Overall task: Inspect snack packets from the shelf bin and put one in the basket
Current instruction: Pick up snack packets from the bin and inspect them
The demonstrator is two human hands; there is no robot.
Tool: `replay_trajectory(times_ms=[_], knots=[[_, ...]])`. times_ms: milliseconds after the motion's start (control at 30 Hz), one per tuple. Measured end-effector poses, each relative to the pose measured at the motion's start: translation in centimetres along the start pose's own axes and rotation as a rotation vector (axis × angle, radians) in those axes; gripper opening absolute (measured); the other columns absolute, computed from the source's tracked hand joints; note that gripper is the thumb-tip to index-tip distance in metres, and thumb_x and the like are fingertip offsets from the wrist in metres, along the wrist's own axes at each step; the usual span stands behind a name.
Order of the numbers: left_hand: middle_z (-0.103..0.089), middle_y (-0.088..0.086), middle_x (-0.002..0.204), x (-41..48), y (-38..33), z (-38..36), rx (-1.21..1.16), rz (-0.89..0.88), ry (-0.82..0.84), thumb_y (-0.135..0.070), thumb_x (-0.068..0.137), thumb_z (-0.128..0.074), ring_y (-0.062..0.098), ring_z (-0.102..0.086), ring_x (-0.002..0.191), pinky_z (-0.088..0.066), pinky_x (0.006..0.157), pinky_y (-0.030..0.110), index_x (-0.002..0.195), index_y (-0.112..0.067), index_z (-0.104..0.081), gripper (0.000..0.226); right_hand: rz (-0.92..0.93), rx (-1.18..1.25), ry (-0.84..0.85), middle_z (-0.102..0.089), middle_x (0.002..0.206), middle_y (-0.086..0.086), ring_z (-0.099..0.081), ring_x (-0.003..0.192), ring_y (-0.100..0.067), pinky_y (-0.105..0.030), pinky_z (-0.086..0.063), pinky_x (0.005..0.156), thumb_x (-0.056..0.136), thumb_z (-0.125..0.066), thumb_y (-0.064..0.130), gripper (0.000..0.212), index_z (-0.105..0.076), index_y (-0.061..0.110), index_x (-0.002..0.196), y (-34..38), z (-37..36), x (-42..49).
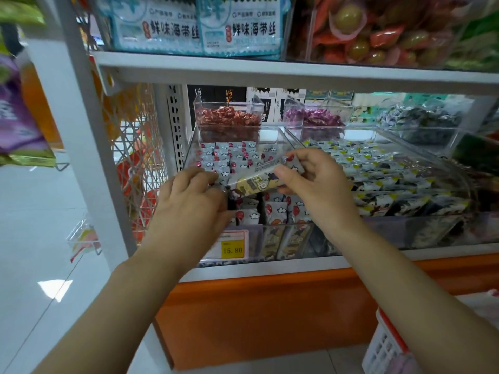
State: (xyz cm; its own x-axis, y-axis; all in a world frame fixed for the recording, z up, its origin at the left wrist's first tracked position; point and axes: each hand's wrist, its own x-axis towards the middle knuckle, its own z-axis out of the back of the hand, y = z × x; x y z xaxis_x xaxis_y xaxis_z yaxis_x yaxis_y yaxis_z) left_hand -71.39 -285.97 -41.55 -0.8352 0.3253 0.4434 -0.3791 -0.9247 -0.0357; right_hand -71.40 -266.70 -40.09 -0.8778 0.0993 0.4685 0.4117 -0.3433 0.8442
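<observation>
A small snack packet (259, 182), grey and yellow with a red dot at one end, is held above the clear shelf bin (270, 228). My left hand (194, 203) pinches its lower left end and my right hand (310, 179) pinches its upper right end, so it lies stretched between both. The bin below holds several more packets (224, 157) printed with red balloons and white clouds. The white and red basket (388, 344) stands on the floor at the lower right, partly hidden by my right forearm.
A neighbouring clear bin (405, 225) to the right holds dark and yellow packets. Smaller bins of red (229, 117) and purple sweets (313, 118) stand behind. A yellow price tag (232, 249) reads 15.80. The shelf above (270, 70) overhangs the bins. A white upright post (89, 157) stands left.
</observation>
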Motion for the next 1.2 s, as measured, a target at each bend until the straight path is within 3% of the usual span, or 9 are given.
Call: replay_trajectory(times_ms=[133,200,267,333,667,800,933,1033,1200], knots=[[-0.040,-0.003,0.141,-0.2,0.2,0.0,-0.045,0.003,-0.001,-0.036,0.089,-0.055,0.021,-0.018,0.135,-0.015,0.107,0.036,0.108,-0.020,-0.065,0.027,0.028,-0.142,0.115,-0.059,0.110,0.006,-0.060,0.105,-0.020,-0.045,-0.050,0.091,0.087,-0.064,0.024,0.024,-0.057,0.020,0.109,0.7,-0.7,1.0],[-0.040,0.000,0.142,-0.2,0.2,0.1,-0.043,0.000,-0.006,-0.030,0.090,-0.054,0.023,-0.018,0.135,-0.019,0.108,0.038,0.108,-0.017,-0.066,0.025,0.083,-0.250,0.162,-0.058,0.112,0.005,-0.056,0.106,-0.014,-0.031,-0.046,0.092,0.086,-0.066,0.027,0.030,-0.059,0.016,0.113,0.9,-1.1,1.6],[-0.040,0.003,0.142,-0.1,0.3,0.1,-0.022,-0.009,0.004,-0.026,0.091,-0.054,0.025,-0.019,0.136,-0.022,0.110,0.041,0.108,-0.014,-0.066,0.024,0.146,-0.369,0.201,-0.059,0.121,0.000,-0.049,0.100,-0.005,-0.008,-0.036,0.079,0.085,-0.066,0.030,0.037,-0.058,0.015,0.119,1.2,-1.6,2.3],[-0.039,0.004,0.143,0.0,0.6,0.3,0.015,-0.020,0.023,-0.025,0.090,-0.055,0.027,-0.018,0.136,-0.023,0.111,0.042,0.109,-0.012,-0.066,0.025,0.188,-0.457,0.246,-0.059,0.124,-0.001,-0.045,0.094,-0.002,0.000,-0.030,0.064,0.085,-0.066,0.031,0.040,-0.057,0.015,0.121,1.7,-2.1,3.0],[-0.045,0.005,0.140,0.0,1.0,0.5,-0.035,-0.026,-0.003,-0.025,0.085,-0.063,0.026,-0.022,0.135,-0.024,0.109,0.042,0.102,-0.014,-0.070,0.021,0.214,-0.678,0.416,-0.056,0.118,-0.007,-0.052,0.105,-0.020,-0.025,-0.038,0.079,0.080,-0.072,0.026,0.043,-0.060,0.010,0.118,1.2,-5.5,3.9],[-0.047,0.003,0.136,0.1,1.6,0.9,-0.176,0.013,-0.053,-0.025,0.081,-0.067,0.024,-0.024,0.131,-0.019,0.104,0.033,0.095,-0.019,-0.069,0.015,0.209,-0.724,0.539,-0.067,0.101,-0.002,-0.060,0.094,-0.020,-0.042,-0.048,0.085,0.087,-0.064,0.028,0.018,-0.067,0.018,0.102,0.6,-6.0,3.3],[-0.050,0.002,0.132,0.2,2.2,1.1,-0.190,0.035,-0.108,-0.021,0.082,-0.066,0.022,-0.027,0.127,-0.014,0.097,0.025,0.096,-0.019,-0.067,0.015,0.186,-0.686,0.586,-0.067,0.101,-0.003,-0.061,0.093,-0.021,-0.041,-0.049,0.084,0.095,-0.049,0.014,0.019,-0.063,0.020,0.105,0.2,-5.5,3.9],[-0.049,0.003,0.133,0.3,2.3,1.0,-0.185,0.045,-0.112,-0.019,0.084,-0.065,0.023,-0.027,0.129,-0.014,0.099,0.025,0.101,-0.018,-0.066,0.017,0.102,-0.491,0.457,-0.069,0.090,-0.001,-0.065,0.083,-0.021,-0.035,-0.052,0.074,0.093,-0.047,0.005,0.021,-0.062,0.020,0.099,0.3,-4.9,4.8],[-0.050,0.006,0.133,0.5,2.2,1.0,-0.180,0.057,-0.124,-0.013,0.086,-0.061,0.027,-0.028,0.129,-0.016,0.099,0.027,0.105,-0.015,-0.066,0.019,0.174,-0.579,0.428,-0.065,0.090,0.003,-0.057,0.092,-0.014,-0.037,-0.050,0.086,0.086,-0.066,0.016,0.009,-0.070,0.017,0.094,-0.1,-5.8,6.2]])
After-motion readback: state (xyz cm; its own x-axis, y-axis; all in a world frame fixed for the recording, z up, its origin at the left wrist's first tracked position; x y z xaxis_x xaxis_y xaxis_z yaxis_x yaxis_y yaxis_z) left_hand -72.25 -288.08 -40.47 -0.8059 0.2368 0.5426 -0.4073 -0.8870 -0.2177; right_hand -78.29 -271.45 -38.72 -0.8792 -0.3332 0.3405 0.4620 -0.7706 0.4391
